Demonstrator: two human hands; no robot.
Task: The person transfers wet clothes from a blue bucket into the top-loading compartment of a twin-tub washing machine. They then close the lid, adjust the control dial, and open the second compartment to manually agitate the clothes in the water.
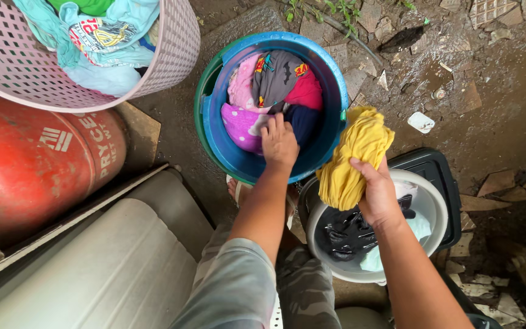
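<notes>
So our left hand (279,142) is down in the blue tub (226,143), fingers pressing on the damp clothes (275,91) piled there, not really gripping anything. Our right hand (377,194) is clenched around a wrung yellow cloth (355,155), held up between the tub and the white basin (436,204) with dark laundry in it. We'd say keep that twist tight and hold it over the basin so drips land there, not on the muddy ground (494,85).

Red gas cylinder (31,164) at left w/ white printed label (86,143) on its side.
</notes>
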